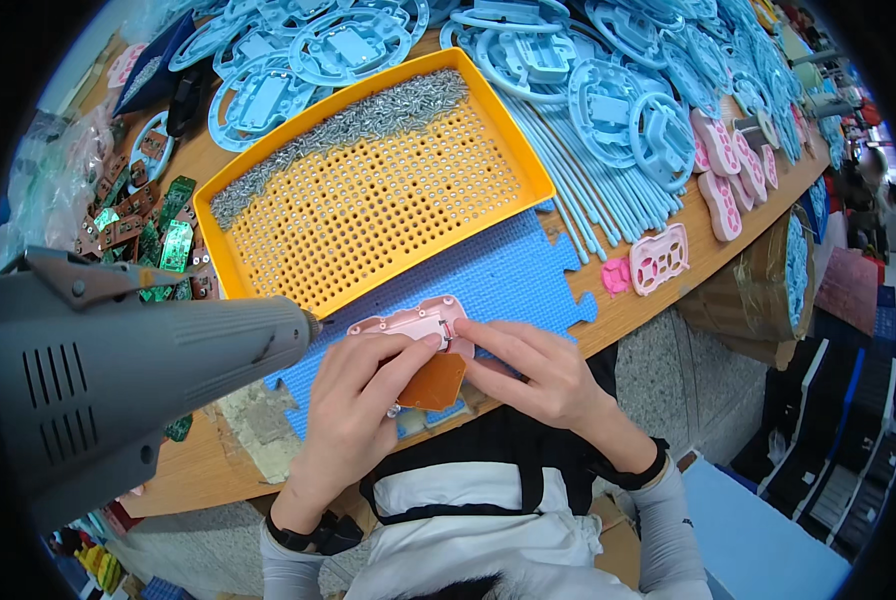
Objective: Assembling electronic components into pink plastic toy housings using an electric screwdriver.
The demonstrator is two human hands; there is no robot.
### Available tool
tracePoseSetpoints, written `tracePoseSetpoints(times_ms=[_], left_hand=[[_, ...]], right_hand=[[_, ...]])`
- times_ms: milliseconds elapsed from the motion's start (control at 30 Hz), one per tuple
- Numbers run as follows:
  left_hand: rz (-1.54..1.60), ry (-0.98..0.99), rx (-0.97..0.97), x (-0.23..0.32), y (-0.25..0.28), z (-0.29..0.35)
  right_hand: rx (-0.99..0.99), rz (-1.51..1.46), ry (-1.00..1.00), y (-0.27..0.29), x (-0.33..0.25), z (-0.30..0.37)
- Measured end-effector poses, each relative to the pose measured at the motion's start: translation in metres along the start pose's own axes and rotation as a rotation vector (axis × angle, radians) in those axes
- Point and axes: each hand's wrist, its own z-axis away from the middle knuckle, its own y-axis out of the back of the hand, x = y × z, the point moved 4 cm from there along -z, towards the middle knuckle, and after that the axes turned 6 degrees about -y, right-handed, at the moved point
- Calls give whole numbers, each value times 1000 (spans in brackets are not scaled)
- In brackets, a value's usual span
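Note:
A pink plastic housing (416, 318), its inner side facing up, lies between my hands over the blue foam mat (498, 262). My left hand (356, 388) is closed on its left and near side, with the fingertips at a white part inside. My right hand (548, 372) pinches the right end, the index finger near a short reddish wire. A brown circuit board (434, 383) sits tilted against the housing's near side, just below the fingertips. Its hold is partly hidden by my left hand.
A yellow tray (375, 287) of screws stands beyond my hands. A grey electric screwdriver (218, 345) juts in from the left. Circuit boards (175, 245) lie at left, blue plastic parts (353, 48) at the back, blue rods (598, 185) and pink pieces (720, 205) at right.

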Motion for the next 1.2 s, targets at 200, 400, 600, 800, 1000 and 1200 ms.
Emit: tracePoseSetpoints(times_ms=[200,400,600,800,1000,1200], left_hand=[[-16,13,-92,2,1,1],[-109,-102,-134,0,2,4],[-81,-106,-200,5,4,-2],[-155,-137,-92,1,3,-1],[-220,-146,-218,3,8,-7],[-279,-219,-391,6,11,-14]], right_hand=[[-48,14,-53,-2,1,2],[-89,-22,-87,-5,1,3],[-93,-46,-88,-5,2,4],[-31,-85,-82,-7,4,8],[-33,-78,-64,-6,5,7],[-61,-69,-42,-5,6,5]])
